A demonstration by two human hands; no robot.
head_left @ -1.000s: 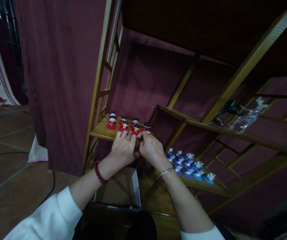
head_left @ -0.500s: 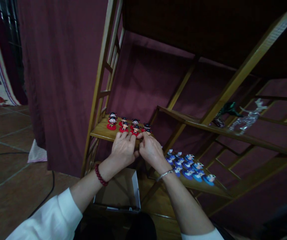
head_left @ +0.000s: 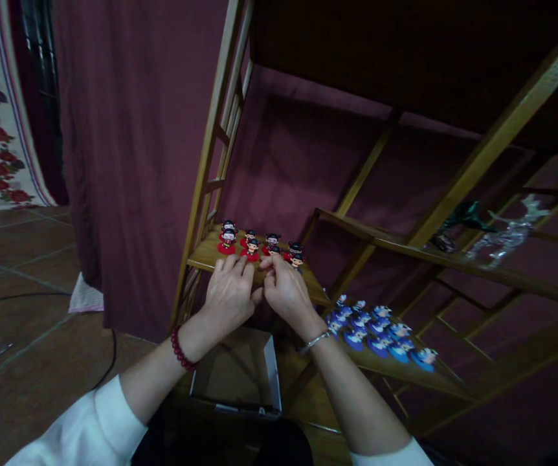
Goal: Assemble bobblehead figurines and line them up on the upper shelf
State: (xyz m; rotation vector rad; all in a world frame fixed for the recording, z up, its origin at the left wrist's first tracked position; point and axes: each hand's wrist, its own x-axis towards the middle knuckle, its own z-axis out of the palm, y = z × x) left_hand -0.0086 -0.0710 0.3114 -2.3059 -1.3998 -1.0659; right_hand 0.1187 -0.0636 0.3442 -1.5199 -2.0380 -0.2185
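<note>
Small black-haired figurines on red bases stand in two rows on a wooden shelf (head_left: 201,257). My left hand (head_left: 230,288) is at the shelf's front edge, fingers stretched forward and thumb apart, just in front of a front-row figurine (head_left: 252,248); no held thing shows in it. My right hand (head_left: 286,291) is closed, its curled fingers at the neighbouring figurine (head_left: 274,251), whose lower part they hide. Right of those fingers stands another front-row figurine (head_left: 297,260). At the left end is a figurine in a dark outfit (head_left: 228,238).
Several blue-based figurines (head_left: 380,343) stand on a lower shelf to the right. A clear deer-like ornament (head_left: 512,233) and a dark green one (head_left: 468,217) occupy a higher shelf. An open cardboard box (head_left: 235,375) lies below my hands. A purple curtain (head_left: 138,162) hangs at left.
My left hand has drawn slightly back and left from the figurine that both hands were at. My right hand stays at it. The view has shifted a little left.
</note>
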